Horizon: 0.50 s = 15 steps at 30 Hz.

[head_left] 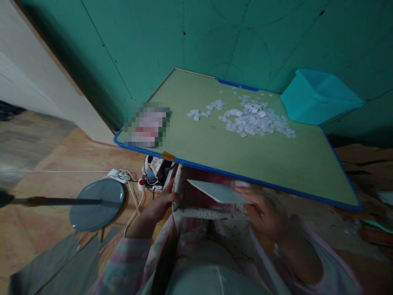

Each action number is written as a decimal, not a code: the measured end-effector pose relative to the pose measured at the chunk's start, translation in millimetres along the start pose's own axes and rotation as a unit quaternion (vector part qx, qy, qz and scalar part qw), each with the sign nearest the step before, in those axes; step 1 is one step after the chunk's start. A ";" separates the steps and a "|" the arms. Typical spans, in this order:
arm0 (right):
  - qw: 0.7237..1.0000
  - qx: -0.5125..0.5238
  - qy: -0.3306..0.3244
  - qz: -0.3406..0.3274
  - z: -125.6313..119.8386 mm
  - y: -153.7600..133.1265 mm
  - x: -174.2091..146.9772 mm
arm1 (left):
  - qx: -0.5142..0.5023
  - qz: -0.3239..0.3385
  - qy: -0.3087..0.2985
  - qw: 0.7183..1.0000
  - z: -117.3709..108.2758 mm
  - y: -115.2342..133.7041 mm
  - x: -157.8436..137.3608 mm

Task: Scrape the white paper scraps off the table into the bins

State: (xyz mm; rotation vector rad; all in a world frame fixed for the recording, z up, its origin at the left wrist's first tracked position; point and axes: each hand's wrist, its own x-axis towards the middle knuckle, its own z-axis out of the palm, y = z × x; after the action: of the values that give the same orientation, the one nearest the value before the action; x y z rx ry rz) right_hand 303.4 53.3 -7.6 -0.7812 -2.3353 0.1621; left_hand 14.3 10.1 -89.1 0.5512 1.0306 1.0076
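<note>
Left hand point(161, 205) curled tight on the left side of a small box point(196, 205), low under the near edge of the green table point(245, 155). Right hand point(260, 211) closed on a flat white card point(219, 191), pinched at its right end, lying over the box top. Best to keep the box still, hold the card level, go slow. Mind the table edge just above. Far up on the table, a pile of little paper bits point(254, 121). Teal bin point(319, 96) at the far right.
</note>
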 end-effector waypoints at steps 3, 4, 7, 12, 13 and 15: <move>1.000 0.009 -0.013 -0.026 -4.5 -4.8 -5.5 | 0.000 0.007 -0.004 1.000 -0.3 -0.4 0.6; 0.999 0.006 -0.012 -0.030 -5.1 -5.8 -7.4 | -0.002 0.012 -0.008 1.000 -0.1 -0.4 0.8; 1.000 -0.014 0.008 -0.017 -7.1 -6.1 -10.8 | -0.004 0.012 -0.010 1.000 1.1 -0.1 0.9; 0.991 -0.100 0.066 0.057 -8.3 -0.8 -2.9 | -0.003 0.006 -0.014 1.000 2.8 -1.3 1.3; 0.990 -0.111 0.065 0.057 -6.9 0.2 -0.4 | -0.002 0.009 -0.015 1.000 2.8 -1.9 1.9; 0.993 -0.101 0.040 0.036 -3.2 0.6 2.8 | 0.002 0.014 -0.018 1.000 2.5 -3.0 3.1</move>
State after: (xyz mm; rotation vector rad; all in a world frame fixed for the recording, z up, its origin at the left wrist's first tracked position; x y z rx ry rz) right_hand 304.0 55.1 -3.8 -0.9550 -2.2731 -0.0752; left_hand 18.3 11.6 -91.6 0.5860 0.9958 1.0177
